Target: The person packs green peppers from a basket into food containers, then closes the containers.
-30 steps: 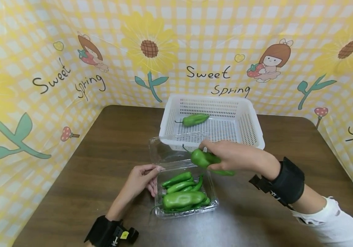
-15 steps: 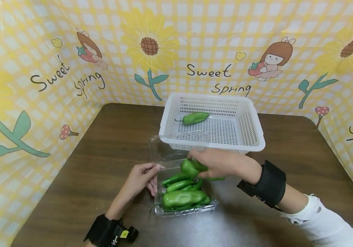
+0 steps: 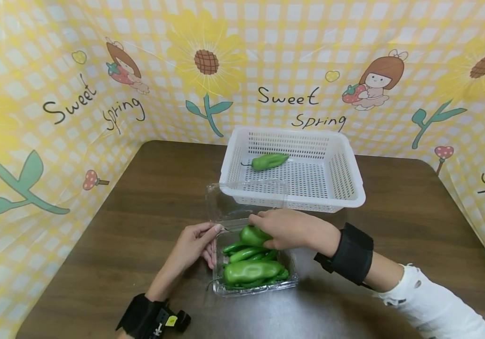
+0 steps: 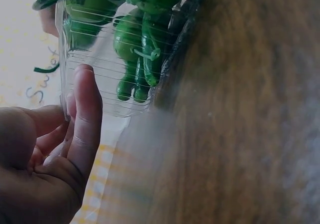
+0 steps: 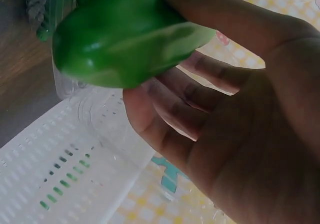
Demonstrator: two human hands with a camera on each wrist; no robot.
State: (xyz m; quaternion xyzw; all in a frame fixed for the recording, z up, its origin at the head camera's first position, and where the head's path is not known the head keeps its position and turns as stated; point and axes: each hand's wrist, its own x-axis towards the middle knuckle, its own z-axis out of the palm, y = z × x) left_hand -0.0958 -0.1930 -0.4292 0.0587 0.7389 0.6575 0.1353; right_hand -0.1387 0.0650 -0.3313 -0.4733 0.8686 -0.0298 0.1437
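Evidently the right hand [image 3: 286, 229] has reversed course. A second ago it held a green pepper [image 3: 253, 235] up near the front rim of the white basket [image 3: 350, 188]; half a second ago it was lower and nearer; now it sits over the far end of the clear clamshell container [image 3: 255, 278], with the pepper touching or just above the heap of peppers [image 3: 253, 270] inside. The right wrist view confirms the grip: thumb and fingers curl round the pepper [image 5: 127, 36], which has not been released.

The left hand [image 3: 196, 245] has not shifted across the three head views. Its fingertips pinch the container's left rim, and the left wrist view shows a finger [image 4: 85, 114] laid against the ribbed clear wall [image 4: 95, 68], steadying it.

The open lid [image 3: 246, 200] stands tilted back against the basket's front wall, unchanged. One pepper [image 3: 268, 161] lies in the basket near its far-left corner, also unchanged.

Assessment: the motion runs from basket side toward container, so the held pepper appears to be going back into, or being exchanged at, the clamshell rather than being delivered to the basket. Basket count stands at one; the bulk of the peppers remains in the container on the brown table [image 3: 141, 212].
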